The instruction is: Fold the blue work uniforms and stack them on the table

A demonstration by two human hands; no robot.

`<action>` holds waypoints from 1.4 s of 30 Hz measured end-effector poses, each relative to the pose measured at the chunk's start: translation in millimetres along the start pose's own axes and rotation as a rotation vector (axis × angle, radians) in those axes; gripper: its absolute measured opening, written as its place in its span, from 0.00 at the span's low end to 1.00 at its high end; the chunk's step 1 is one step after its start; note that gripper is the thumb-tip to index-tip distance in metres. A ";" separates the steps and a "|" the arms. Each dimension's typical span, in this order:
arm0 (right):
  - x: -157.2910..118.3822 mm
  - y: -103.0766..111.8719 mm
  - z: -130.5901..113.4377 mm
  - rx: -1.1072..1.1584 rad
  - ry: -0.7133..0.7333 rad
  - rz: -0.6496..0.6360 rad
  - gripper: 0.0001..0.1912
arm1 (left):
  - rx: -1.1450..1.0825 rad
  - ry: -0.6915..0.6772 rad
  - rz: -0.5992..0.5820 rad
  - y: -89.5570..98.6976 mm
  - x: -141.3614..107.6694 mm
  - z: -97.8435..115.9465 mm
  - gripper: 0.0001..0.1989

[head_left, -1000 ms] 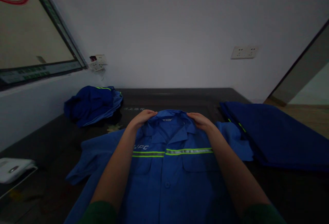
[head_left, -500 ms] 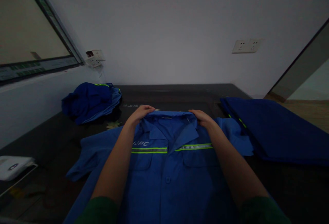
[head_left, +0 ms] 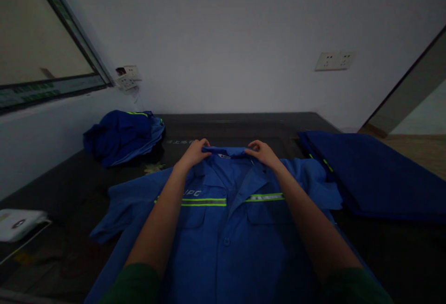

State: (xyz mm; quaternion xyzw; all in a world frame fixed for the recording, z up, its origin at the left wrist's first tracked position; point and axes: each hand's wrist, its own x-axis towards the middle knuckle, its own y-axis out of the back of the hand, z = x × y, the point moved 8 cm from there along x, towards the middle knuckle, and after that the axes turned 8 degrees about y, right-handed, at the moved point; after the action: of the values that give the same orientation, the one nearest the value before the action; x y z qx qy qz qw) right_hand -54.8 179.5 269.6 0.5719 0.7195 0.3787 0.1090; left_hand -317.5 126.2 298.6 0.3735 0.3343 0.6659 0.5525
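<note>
A short-sleeved blue work shirt, with yellow-green and silver stripes and white letters on the chest, lies front up with its collar at the far end. My left hand pinches the left end of the raised collar between thumb and fingers. At the collar's right part is my right hand, its thumb on the collar edge and its fingers curved above it, a gap between them. Between the hands, the inside of the collar and a small white label show.
Crumpled blue clothes lie at the back left of the dark table. Folded dark blue clothes rest on the right. A white device with a cable sits at the left edge. Behind stands a wall with sockets.
Both hands have moved inward along the collar, closer to each other. The right fingers have lifted off the collar. The collar's back edge now stands up and folds over, and the label shows more.
</note>
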 end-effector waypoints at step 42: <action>10.1 -17.8 -35.2 -0.053 0.283 -0.103 0.14 | 0.077 -0.294 -0.056 -14.5 3.6 9.5 0.25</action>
State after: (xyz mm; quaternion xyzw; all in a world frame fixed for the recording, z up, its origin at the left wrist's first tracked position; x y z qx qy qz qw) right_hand -92.0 172.8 284.8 0.4722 0.7459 0.4680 0.0408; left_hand -302.6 132.5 291.4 0.4782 0.2854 0.5751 0.5992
